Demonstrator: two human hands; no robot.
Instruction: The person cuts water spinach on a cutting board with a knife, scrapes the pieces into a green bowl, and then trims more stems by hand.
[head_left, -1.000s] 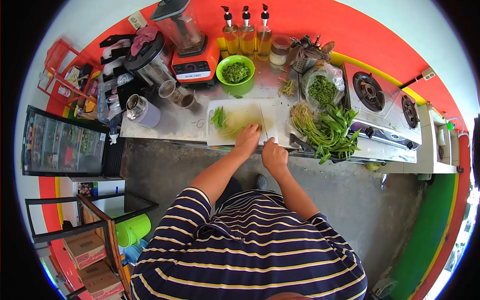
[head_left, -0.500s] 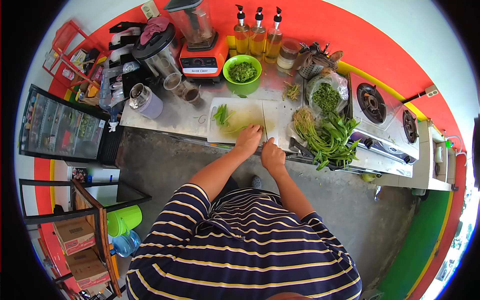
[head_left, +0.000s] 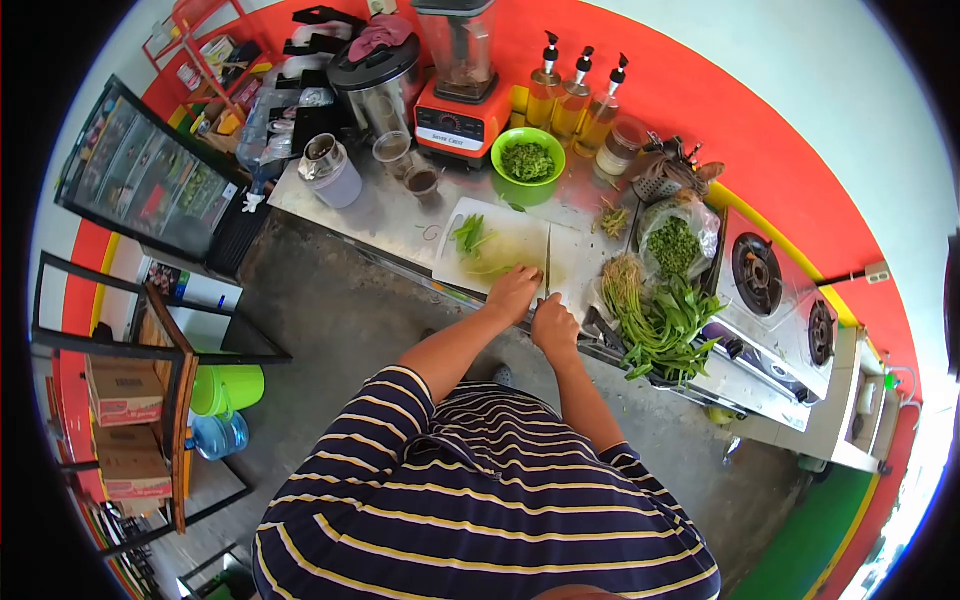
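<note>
My right hand [head_left: 555, 326] is wrapped round the handle of a knife [head_left: 548, 262], its blade upright over the right part of a white cutting board [head_left: 452, 262]. Just left of the blade, my left hand [head_left: 514, 292] presses its bent fingers onto thin green stems [head_left: 488, 271] on the board. The stem ends under those fingers are hidden. Cut green leafy pieces [head_left: 470, 236] lie at the board's upper left. Behind the board stands a green bowl [head_left: 558, 153] of chopped greens [head_left: 527, 162].
Right of the board lies a bunch of leafy greens [head_left: 672, 325], with a plastic bag of chopped greens [head_left: 674, 245] behind it. Further right is a gas stove [head_left: 757, 272]. A red blender [head_left: 462, 120], pump bottles [head_left: 570, 105] and plastic cups [head_left: 421, 181] stand along the back and left.
The whole view has tilted and shifted with my head. Both hands stay at nearly the same place on the board, knife and stems still held.
</note>
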